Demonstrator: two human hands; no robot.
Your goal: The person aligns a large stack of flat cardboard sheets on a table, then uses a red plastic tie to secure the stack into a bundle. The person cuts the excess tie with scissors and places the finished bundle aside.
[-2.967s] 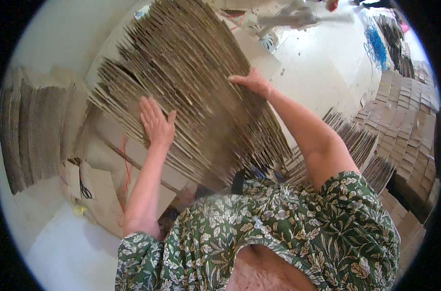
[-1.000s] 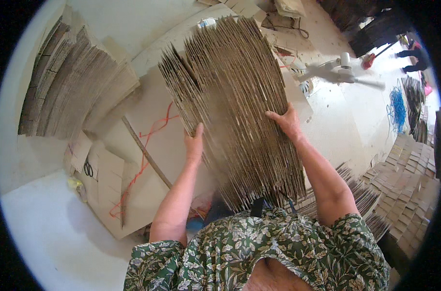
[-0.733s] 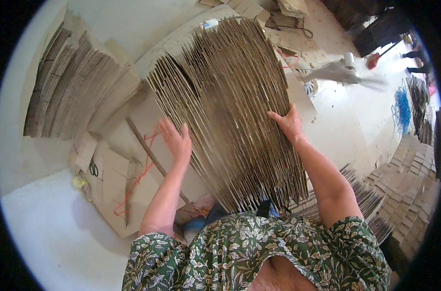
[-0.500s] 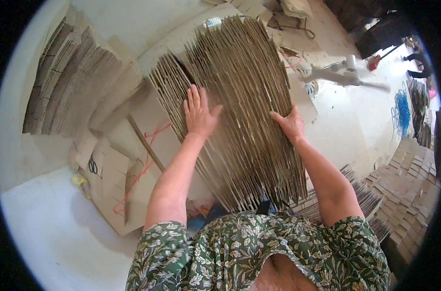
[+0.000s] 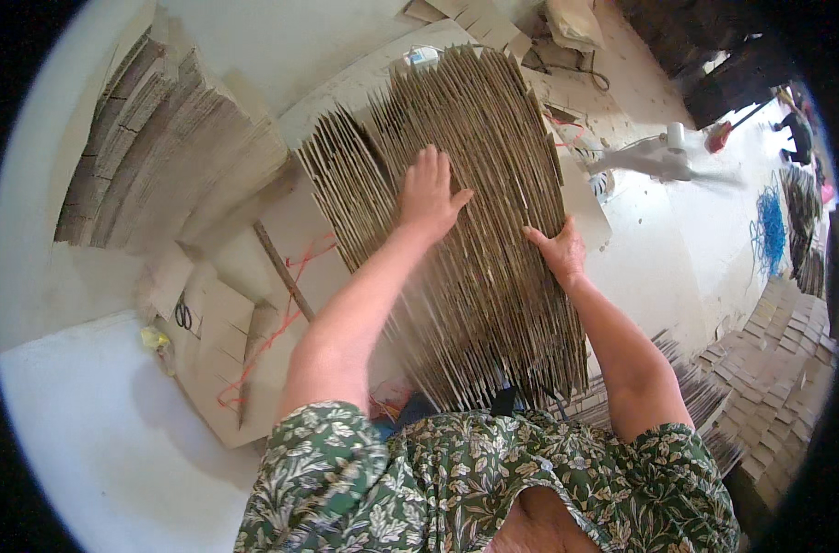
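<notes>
A large bundle of thin brown cardboard pieces (image 5: 493, 276) stands on edge in front of me, its many edges facing up. Across its top, left of the middle, my left hand (image 5: 429, 195) lies with fingers stretched forward and the thumb apart. My right hand (image 5: 560, 251) rests against the bundle's right side, thumb over the top edges and the other fingers partly hidden down the side. Neither hand grips a single piece. Toward the far left of the bundle, a narrow gap sets a smaller group of pieces (image 5: 350, 175) apart.
Another tall cardboard stack (image 5: 171, 147) leans by the left wall. Scissors (image 5: 183, 311) lie on flat cardboard at the left, near a stick (image 5: 284, 272) and red string (image 5: 263, 346). A white fan-like device (image 5: 659, 157), blue string (image 5: 768, 230) and cardboard piles (image 5: 761, 378) are at the right.
My left hand has moved right across the top of the bundle, from its left part toward the middle. My right hand stays at the right side. The view has shifted slightly.
</notes>
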